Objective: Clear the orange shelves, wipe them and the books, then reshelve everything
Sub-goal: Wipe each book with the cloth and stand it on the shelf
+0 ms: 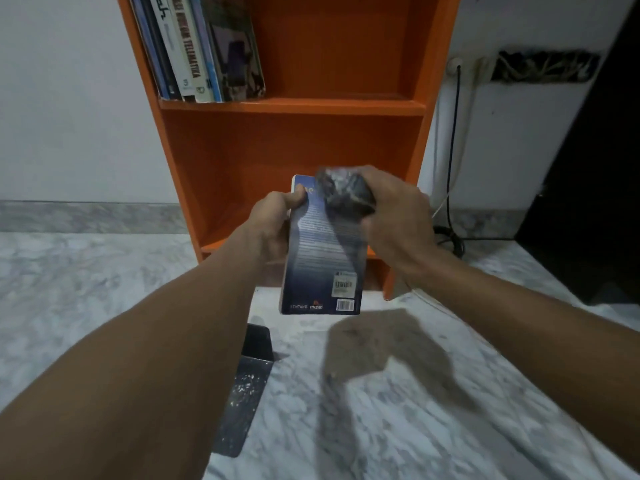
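My left grip (273,226) pinches the book (322,268) by its left edge, long axis toward me; right grip (398,216) clutches cloth (349,195) on its far end.

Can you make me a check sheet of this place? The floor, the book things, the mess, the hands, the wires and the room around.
Surface: marble floor, grey-white, with a shadow on it.
Job's things: orange shelf unit; row of books leaning at the upper shelf's left; no books seen in the compartment below; blue book held in front; dark cloth on its upper part.
Clutter: dark speckled object on the floor; cannot tell what it is.
Hands: left hand grips the blue book's left edge; right hand grips the dark cloth.
Cables: black cable hangs from a wall socket to the floor.
Surroundings: white wall; dark furniture at right.
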`<state>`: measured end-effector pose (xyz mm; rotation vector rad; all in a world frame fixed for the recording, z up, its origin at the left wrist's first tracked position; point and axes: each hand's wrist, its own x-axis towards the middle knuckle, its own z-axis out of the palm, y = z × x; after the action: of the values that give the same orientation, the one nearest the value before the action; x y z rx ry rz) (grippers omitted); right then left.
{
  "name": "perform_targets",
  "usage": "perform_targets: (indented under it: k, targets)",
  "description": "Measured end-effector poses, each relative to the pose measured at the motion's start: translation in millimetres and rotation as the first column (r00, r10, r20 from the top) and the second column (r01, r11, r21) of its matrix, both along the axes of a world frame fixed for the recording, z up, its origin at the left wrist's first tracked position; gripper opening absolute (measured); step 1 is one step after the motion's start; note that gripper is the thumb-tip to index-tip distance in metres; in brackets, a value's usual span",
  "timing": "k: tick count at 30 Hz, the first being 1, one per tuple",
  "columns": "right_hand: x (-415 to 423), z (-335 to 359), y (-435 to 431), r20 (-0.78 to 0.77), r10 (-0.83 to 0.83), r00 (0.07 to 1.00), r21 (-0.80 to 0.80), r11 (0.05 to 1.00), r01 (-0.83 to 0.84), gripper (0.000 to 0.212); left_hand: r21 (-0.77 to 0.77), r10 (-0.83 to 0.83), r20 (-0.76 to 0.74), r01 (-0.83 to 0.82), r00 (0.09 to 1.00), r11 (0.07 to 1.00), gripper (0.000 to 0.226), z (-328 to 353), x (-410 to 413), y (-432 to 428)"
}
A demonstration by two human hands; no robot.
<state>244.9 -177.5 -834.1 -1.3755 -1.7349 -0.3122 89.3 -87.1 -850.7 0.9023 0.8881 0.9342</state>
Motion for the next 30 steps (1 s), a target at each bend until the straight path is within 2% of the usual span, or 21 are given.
perform_targets:
  k: [1,3,5,7,8,9,10,12,14,15,17,18,20,22,25,26,27,29,30]
  targets:
    - [-6,1,6,0.005,-0.03,1.0,-0.055,0.998,0.03,0.04,0.014,-0.013,0.006,0.013,1.0,1.0,0.03,3,3,0]
    - [-17,-29,0,0.185,-0.011,0.983,-0.104,0.994,0.03,0.051,0.029,-0.012,0.044,0.011,0.999,1.0,0.03,9,4,2]
    - [-20,-82,-30,0.419,0.177,0.891,-0.142,0.982,-0.128,0.045,0.043,0.041,0.052,-0.043,0.998,0.998,0.03,13,1,5]
    - [-18,-120,-66,0.503,0.466,0.728,-0.417,0.869,-0.267,0.027,0.073,0.127,0.016,-0.128,0.992,0.989,0.031,11,-3,11]
    - [-14,-126,-78,0.471,0.555,0.685,-0.54,0.796,-0.273,0.025,0.104,0.197,-0.049,-0.191,0.979,0.976,0.034,8,-5,16]
    - [-13,-121,-84,0.424,0.581,0.695,-0.574,0.766,-0.29,0.028,0.138,0.273,-0.129,-0.256,0.953,0.957,0.039,5,-4,19]
    - [-11,-108,-82,0.379,0.554,0.741,-0.49,0.8,-0.347,0.032,0.177,0.348,-0.193,-0.316,0.918,0.932,0.042,1,-2,23]
    - [-6,-67,-62,0.291,0.427,0.856,-0.144,0.904,-0.402,0.041,0.242,0.47,-0.233,-0.417,0.852,0.876,0.038,-8,0,27]
    - [1,-14,-34,0.149,0.191,0.97,0.142,0.967,-0.212,0.041,0.31,0.516,-0.273,-0.434,0.812,0.846,0.047,-10,5,23]
    - [6,9,-16,0.08,0.075,0.994,0.182,0.979,-0.088,0.044,0.34,0.522,-0.308,-0.421,0.795,0.841,0.052,-10,6,20]
    - [13,28,12,-0.036,-0.002,0.999,0.045,0.999,0.004,0.052,0.372,0.566,-0.344,-0.445,0.749,0.815,0.058,-6,11,12]
    - [13,21,15,-0.078,0.035,0.996,-0.021,0.999,-0.037,0.055,0.393,0.606,-0.336,-0.477,0.721,0.786,0.06,-5,12,10]
    - [12,-11,-6,-0.111,0.185,0.976,-0.037,0.981,-0.191,0.047,0.413,0.658,-0.322,-0.525,0.681,0.744,0.06,-4,13,6]
    - [16,-63,-49,0.01,0.331,0.943,-0.099,0.939,-0.329,0.041,0.39,0.699,-0.274,-0.588,0.661,0.709,0.062,-7,4,7]
    - [31,-115,-105,0.152,0.488,0.86,-0.283,0.855,-0.435,0.055,0.297,0.724,-0.234,-0.662,0.649,0.688,0.066,-10,-14,15]
    - [37,-118,-108,0.125,0.491,0.862,-0.268,0.853,-0.447,0.058,0.295,0.719,-0.235,-0.656,0.654,0.694,0.064,-9,-16,15]
    - [41,-111,-102,0.033,0.445,0.895,-0.232,0.874,-0.427,0.06,0.3,0.708,-0.238,-0.644,0.664,0.704,0.061,-9,-16,14]
    - [45,-73,-76,-0.213,0.294,0.932,-0.149,0.933,-0.329,0.069,0.307,0.68,-0.264,-0.608,0.684,0.732,0.058,-10,-11,13]
    - [47,-48,-57,-0.266,0.218,0.939,-0.101,0.962,-0.252,0.07,0.309,0.664,-0.279,-0.59,0.694,0.746,0.058,-11,-6,11]
